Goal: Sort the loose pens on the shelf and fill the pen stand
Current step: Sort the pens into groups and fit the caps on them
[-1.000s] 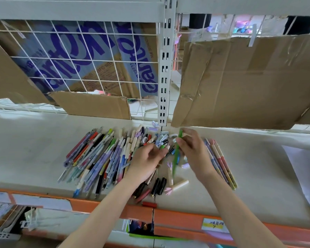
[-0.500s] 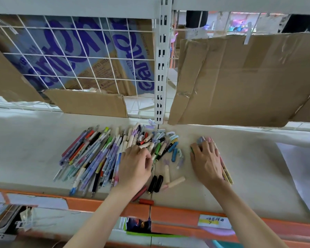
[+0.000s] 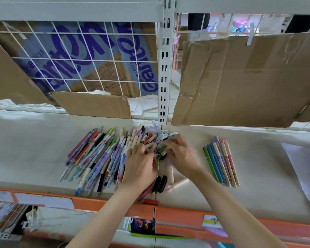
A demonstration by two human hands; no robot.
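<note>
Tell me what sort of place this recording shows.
Probably a stationery shop or its stockroom. Loose pens lie in bulk on a metal shelf with an orange front edge carrying a price label, and flattened cardboard hangs on the wire grid behind.

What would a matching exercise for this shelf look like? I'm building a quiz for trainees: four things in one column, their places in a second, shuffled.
Things:
1. small sorted row of pens
2. big loose pile of pens
3. red cap
4. yellow label

Places:
A. on the orange shelf edge, below the right forearm
B. left of the left hand
C. at the shelf's front edge, near the left wrist
D. right of the right hand, lying apart from it

Pairs: 1-D, 2-B, 3-C, 4-A
</note>
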